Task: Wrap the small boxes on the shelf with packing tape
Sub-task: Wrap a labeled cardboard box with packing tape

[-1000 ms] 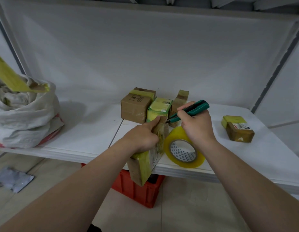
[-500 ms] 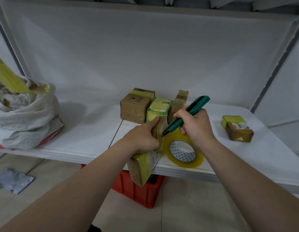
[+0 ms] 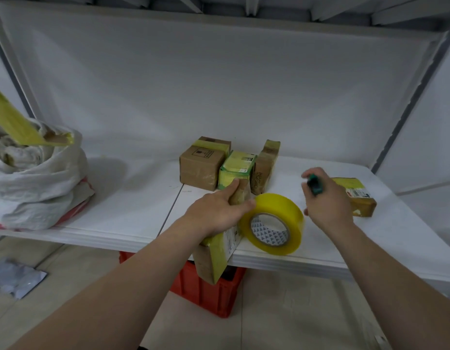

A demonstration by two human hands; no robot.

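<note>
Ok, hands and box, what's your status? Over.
Left hand gripping the taped box at the shelf edge. Right hand holding a green cutter. Tape roll between them.

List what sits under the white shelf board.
Under the white shelf board stands a red plastic crate on the floor; its upper part and contents are hidden by the board and the box in the left hand. A grey bag lies farther left.

Both forearms bare, reaching forward. Left hand (image 3: 216, 213) palm down, fingers (image 3: 232, 189) clamped over box top. Right hand (image 3: 326, 198) raised, blurred, fist closed around green tool, knuckles up.
</note>
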